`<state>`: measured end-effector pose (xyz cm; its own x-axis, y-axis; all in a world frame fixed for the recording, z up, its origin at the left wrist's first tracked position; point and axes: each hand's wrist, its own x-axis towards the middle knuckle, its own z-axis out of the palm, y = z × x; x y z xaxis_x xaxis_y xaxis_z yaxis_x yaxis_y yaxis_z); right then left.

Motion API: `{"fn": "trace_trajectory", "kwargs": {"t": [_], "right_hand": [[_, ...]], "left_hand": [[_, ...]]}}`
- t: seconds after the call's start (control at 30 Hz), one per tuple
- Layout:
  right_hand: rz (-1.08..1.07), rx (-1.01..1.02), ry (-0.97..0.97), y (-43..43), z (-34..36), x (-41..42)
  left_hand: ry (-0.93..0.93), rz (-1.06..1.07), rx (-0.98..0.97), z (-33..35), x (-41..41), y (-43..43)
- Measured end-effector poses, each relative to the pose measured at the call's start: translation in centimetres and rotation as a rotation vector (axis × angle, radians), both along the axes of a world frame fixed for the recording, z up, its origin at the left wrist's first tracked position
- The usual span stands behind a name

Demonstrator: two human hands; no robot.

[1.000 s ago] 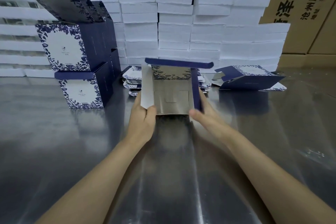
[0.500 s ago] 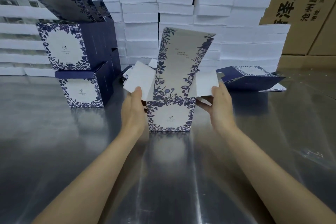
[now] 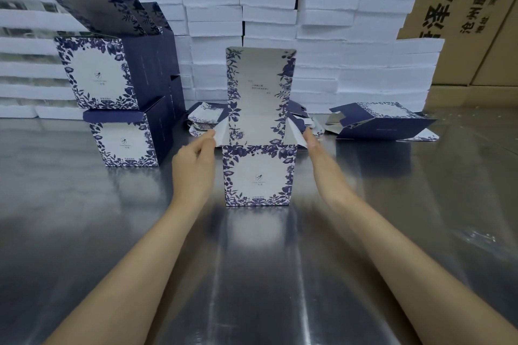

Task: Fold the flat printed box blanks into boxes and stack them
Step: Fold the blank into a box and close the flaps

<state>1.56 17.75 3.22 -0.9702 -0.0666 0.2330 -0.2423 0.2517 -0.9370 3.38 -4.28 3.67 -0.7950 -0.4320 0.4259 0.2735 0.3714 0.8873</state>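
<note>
A white box with blue floral print [image 3: 259, 176] stands upright on the metal table [image 3: 252, 274], its tall lid flap [image 3: 260, 92] raised at the back. My left hand [image 3: 194, 159] touches the left white side flap with its fingertips. My right hand [image 3: 315, 145] touches the right side flap the same way. Both flaps angle in toward the box opening. A pile of flat blanks [image 3: 206, 120] lies behind the box. A stack of folded boxes [image 3: 120, 87] with raised lids stands at the left.
A half-folded box [image 3: 381, 123] lies on its side at the right. White foam slabs [image 3: 322, 36] are stacked in rows along the back. Brown cartons [image 3: 462, 8] rise behind them.
The box went from lying open toward me to standing upright with its lid up. My hands have since pushed the side flaps from spread out to angled inward.
</note>
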Motion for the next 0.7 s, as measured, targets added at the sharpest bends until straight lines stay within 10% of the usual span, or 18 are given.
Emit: {"fn": "trace_trajectory", "kwargs": {"t": [0.7], "right_hand": [[0.209,0.156,0.130,-0.9,-2.2,-0.2]], "left_hand": [[-0.120,-0.331,0.013,-1.9,1.0,3.4]]}}
